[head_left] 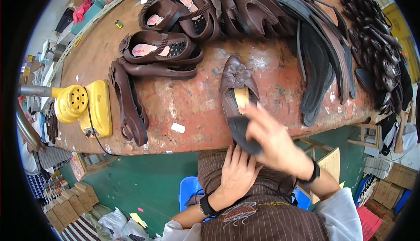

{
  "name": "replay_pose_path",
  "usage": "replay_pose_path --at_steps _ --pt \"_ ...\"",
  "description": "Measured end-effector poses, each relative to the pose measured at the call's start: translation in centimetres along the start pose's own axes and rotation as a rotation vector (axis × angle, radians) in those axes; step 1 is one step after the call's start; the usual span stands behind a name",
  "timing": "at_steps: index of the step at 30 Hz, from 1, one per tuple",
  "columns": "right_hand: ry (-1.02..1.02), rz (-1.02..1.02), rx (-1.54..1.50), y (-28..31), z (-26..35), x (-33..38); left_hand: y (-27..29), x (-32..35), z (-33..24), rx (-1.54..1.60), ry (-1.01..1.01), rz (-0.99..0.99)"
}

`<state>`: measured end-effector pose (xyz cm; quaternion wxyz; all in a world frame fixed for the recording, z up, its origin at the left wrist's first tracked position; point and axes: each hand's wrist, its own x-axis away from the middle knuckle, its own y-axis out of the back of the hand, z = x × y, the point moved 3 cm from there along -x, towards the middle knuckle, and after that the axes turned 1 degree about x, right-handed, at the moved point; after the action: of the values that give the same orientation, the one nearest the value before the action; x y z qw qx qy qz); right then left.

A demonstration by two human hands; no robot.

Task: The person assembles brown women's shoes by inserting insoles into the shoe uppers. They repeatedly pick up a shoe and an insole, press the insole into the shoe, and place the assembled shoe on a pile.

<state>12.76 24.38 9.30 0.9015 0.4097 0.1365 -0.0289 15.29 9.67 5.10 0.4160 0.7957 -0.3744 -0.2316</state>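
Note:
A brown shoe with a flower ornament (236,83) lies at the near edge of the worn reddish workbench (197,105), toe pointing away from me. My right hand (271,138) holds a dark insole (243,133) over the heel of that shoe, fingers curled around it. Just below, my left hand (236,175) is raised with its fingers spread, touching the underside of the insole near the bench edge. Both wrists wear dark bands.
Several finished brown sandals (162,50) sit at the back left of the bench. A stack of dark soles and insoles (319,52) lies to the right, with small dark parts (376,44) beyond. A yellow blower tool (83,105) rests at the left. Boxes stand on the green floor.

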Motion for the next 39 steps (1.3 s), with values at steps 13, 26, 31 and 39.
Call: replay_pose_path --at_steps 13,26,31,39 --pt "-0.049 0.078 0.446 -4.5 -2.7 -1.9 -2.2 -0.5 0.9 -0.003 0.039 0.250" --pt "-0.152 0.135 0.496 -5.6 -2.4 -2.3 -1.5 -0.9 1.1 0.062 -0.015 0.138" --pt "-0.090 -0.083 0.729 -7.1 -2.8 -3.5 -1.7 -0.8 1.8 0.095 -0.028 0.116" --pt "-0.110 -0.144 0.772 -8.1 -3.9 -4.7 -0.4 -1.6 1.3 0.128 -0.001 0.278"
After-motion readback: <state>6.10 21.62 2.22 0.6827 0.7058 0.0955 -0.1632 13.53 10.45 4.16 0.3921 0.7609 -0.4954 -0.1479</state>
